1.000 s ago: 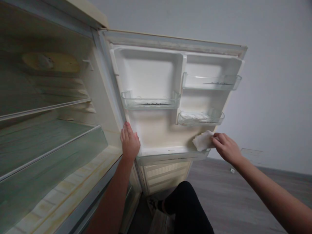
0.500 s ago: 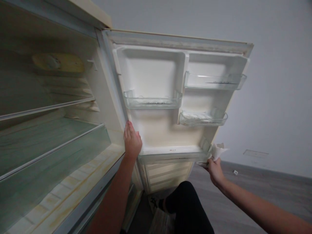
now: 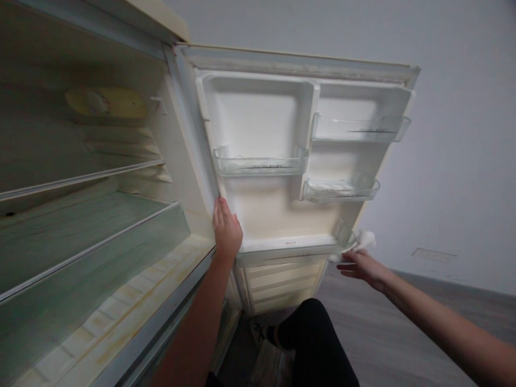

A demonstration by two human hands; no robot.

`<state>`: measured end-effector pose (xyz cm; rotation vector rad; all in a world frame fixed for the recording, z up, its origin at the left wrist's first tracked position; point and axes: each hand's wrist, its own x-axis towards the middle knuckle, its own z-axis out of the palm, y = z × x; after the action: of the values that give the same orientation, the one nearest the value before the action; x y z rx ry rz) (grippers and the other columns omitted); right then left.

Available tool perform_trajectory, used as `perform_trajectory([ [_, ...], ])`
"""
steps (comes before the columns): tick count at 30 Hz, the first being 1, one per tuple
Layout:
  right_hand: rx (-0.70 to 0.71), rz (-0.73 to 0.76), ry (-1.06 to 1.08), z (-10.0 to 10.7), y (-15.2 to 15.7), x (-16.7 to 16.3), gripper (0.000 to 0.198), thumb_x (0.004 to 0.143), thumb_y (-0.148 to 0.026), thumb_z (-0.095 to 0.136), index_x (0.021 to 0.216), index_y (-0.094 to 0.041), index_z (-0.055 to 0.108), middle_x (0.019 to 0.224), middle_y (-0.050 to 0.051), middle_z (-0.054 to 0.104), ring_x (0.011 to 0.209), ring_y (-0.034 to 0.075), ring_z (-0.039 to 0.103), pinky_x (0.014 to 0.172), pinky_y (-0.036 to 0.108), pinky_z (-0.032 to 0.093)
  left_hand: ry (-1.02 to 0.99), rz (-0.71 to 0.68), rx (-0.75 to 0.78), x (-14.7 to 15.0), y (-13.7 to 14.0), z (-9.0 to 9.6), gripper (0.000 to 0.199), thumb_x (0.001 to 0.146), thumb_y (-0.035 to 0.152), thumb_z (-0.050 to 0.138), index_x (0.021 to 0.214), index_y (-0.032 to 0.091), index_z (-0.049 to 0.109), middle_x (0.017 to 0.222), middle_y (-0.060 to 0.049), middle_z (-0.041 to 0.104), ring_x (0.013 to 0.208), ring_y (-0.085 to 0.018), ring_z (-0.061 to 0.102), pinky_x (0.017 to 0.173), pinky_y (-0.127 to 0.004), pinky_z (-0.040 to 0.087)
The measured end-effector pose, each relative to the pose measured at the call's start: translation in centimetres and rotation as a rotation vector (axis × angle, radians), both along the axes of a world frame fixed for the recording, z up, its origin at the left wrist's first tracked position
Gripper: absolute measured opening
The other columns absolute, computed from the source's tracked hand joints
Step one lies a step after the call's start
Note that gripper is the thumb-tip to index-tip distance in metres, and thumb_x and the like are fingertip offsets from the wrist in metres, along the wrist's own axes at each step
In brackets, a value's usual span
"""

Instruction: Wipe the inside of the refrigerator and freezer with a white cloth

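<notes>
The fridge door [image 3: 266, 215] stands wide open, its inner side facing me. My left hand [image 3: 228, 231] rests against the door's hinge-side edge, fingers stretched out and holding nothing. At the lower outer corner of the door, my right hand [image 3: 360, 267] grips a crumpled white wipe [image 3: 365, 240], tissue or cloth, I cannot tell which. It lies against the end of the long clear bottom door shelf [image 3: 288, 255]. Above are three smaller clear door shelves: one on the left [image 3: 261, 165] and two on the right, upper [image 3: 360, 130] and lower [image 3: 341, 192].
To the left is the fridge interior, with glass shelves [image 3: 92, 244] and yellow-stained ledge [image 3: 129, 293]. The lower door [image 3: 284, 287] also stands open. My bent leg [image 3: 322, 344] is below, over grey flooring [image 3: 387, 333]. A pale wall [image 3: 459, 150] rises behind the door.
My right hand has turned flatter, and the wipe is bunched closer against the shelf corner. The left hand keeps its place on the door edge. The whole view has shifted slightly.
</notes>
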<state>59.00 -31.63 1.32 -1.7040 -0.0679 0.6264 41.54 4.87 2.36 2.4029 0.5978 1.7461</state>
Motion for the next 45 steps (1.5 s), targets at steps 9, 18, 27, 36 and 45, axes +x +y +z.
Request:
perform_trajectory([
  [9, -0.261, 0.54, -0.591, -0.1, 6.1, -3.6, 0.022, 0.084, -0.031, 0.07, 0.089, -0.014, 0.058, 0.076, 0.004, 0.067, 0.069, 0.015, 0.062, 0.061, 0.026, 0.043, -0.011, 0.078, 0.001, -0.7, -2.7, 0.6, 0.06, 0.098, 0.02, 0.039, 0.156, 0.007, 0.031, 0.159, -0.023, 0.04, 0.153, -0.03, 0.031, 0.125, -0.049, 0.027],
  [18, -0.1, 0.628, -0.836, -5.1, 19.2, -15.4, 0.025, 0.079, -0.03, 0.076, 0.073, -0.018, 0.054, 0.068, -0.003, 0.055, 0.065, 0.012, 0.046, 0.061, 0.025, 0.031, -0.021, 0.071, 0.032, -1.1, -3.2, 0.2, 0.057, 0.1, 0.02, 0.036, 0.156, 0.008, 0.032, 0.16, -0.024, 0.039, 0.154, -0.029, 0.029, 0.124, -0.051, 0.028],
  [27, 0.412, 0.521, -0.467, -9.6, 26.1, -20.0, 0.036, 0.083, -0.017, 0.054, 0.116, -0.02, 0.067, 0.129, 0.006, 0.068, 0.124, 0.024, 0.059, 0.11, 0.038, 0.044, 0.014, 0.071, 0.034, -1.0, -2.5, 0.3, 0.058, 0.099, 0.019, 0.039, 0.154, 0.004, 0.032, 0.159, -0.027, 0.039, 0.153, -0.03, 0.03, 0.124, -0.052, 0.029],
  [36, 0.716, 0.225, -0.015, -11.8, 24.8, -20.2, 0.024, 0.074, -0.029, 0.066, 0.097, -0.022, 0.072, 0.115, 0.004, 0.073, 0.122, 0.026, 0.061, 0.114, 0.044, 0.04, 0.031, 0.103, 0.077, -0.9, -1.8, 0.2, 0.058, 0.099, 0.017, 0.039, 0.154, 0.004, 0.03, 0.157, -0.026, 0.041, 0.153, -0.03, 0.031, 0.123, -0.05, 0.031],
  [45, 1.012, 0.065, 0.797, -9.9, 23.0, -17.0, 0.016, 0.087, -0.022, 0.045, 0.077, -0.021, 0.057, 0.082, 0.0, 0.071, 0.088, 0.024, 0.073, 0.08, 0.039, 0.057, 0.009, 0.07, 0.059, -0.5, -1.1, 0.1, 0.059, 0.099, 0.02, 0.038, 0.155, 0.004, 0.028, 0.158, -0.026, 0.041, 0.153, -0.03, 0.031, 0.124, -0.051, 0.03],
])
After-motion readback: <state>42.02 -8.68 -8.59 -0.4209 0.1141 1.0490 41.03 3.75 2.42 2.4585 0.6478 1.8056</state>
